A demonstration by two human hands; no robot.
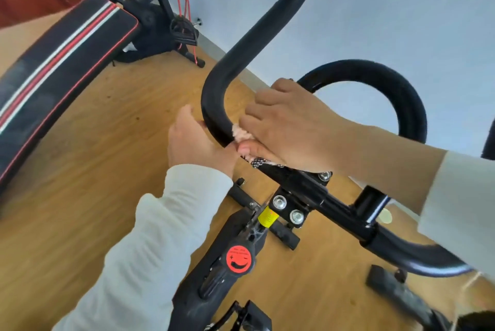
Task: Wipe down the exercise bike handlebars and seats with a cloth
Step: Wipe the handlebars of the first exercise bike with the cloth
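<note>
The exercise bike's black handlebar (257,33) curves up from a central clamp with silver bolts (288,207). My right hand (292,127) presses a small pinkish cloth (242,134) against the lower bend of the left bar, and most of the cloth is hidden under my fingers. My left hand (195,140) grips the same bar just beside it, from the left, thumb touching the right hand. A padded loop (396,87) of the handlebar rises behind my right wrist. The bike's seat is out of view.
A red resistance knob (239,259) sits on the bike frame below the clamp. A black sit-up bench with red and white stripes (67,44) lies at left, with a second black machine (171,17) behind it by the pale wall. Wooden floor (112,159) lies underneath.
</note>
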